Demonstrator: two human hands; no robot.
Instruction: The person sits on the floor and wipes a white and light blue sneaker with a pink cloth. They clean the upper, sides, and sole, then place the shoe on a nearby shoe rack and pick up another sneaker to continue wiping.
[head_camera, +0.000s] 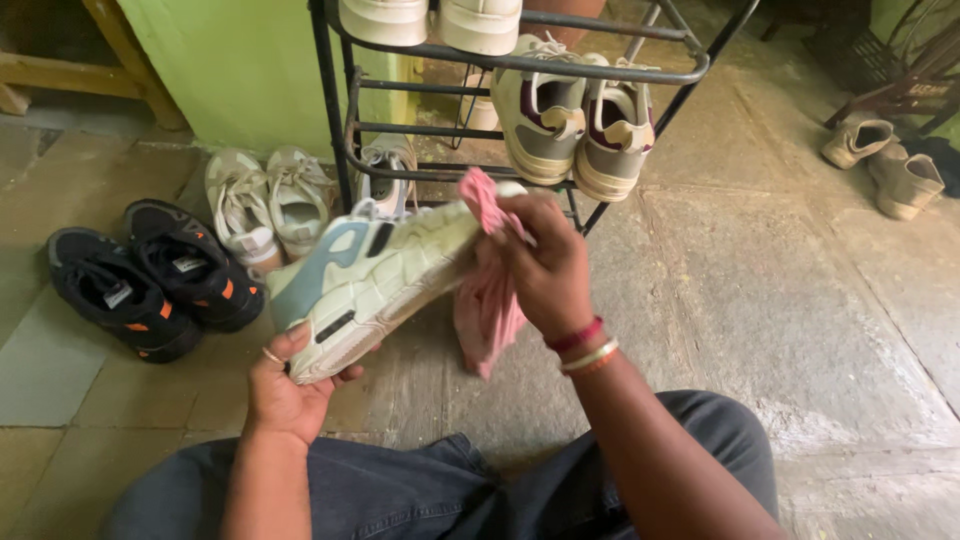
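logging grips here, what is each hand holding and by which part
The left hand grips the pale green and blue sneaker at one end of its sole. The right hand clutches the bunched pink cloth, pressing it on the sneaker's other end.

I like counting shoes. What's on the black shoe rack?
The black shoe rack holds a beige pair with maroon lining, a white pair on top, cut off by the picture's edge, and a pale shoe lower down, partly covered by the held sneaker.

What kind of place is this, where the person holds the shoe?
Probably a home entryway or porch used for keeping shoes. A black metal shoe rack holds sneakers, more pairs such as the black sneakers lie on the stone floor, and the green wall stands behind.
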